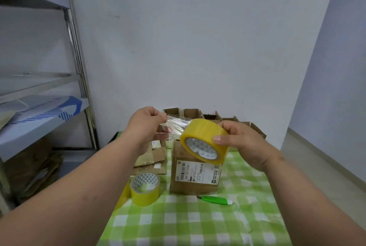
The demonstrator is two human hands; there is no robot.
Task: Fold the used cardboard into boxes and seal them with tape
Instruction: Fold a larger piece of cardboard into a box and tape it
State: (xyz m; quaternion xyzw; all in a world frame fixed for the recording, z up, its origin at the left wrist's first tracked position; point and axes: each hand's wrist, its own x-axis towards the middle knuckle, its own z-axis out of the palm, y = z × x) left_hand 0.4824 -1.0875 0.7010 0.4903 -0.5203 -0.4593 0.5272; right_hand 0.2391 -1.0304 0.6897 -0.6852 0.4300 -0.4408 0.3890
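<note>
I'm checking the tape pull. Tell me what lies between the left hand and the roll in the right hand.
In the head view, a stretch of clear tape spans from the left hand, which pinches its end, to the yellow roll held by the right hand.

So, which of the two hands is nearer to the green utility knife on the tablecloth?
Right. The right hand holds a tape roll above and behind the knife; the left hand is farther away, up and to the left.

This looks like a small storage or packing room. A metal shelf rack [75,63] stands at the left against a bare white wall [188,37], with flattened cardboard [33,172] piled below it. The table has a green checked cloth [198,222], and open cartons [198,114] stand behind.
</note>
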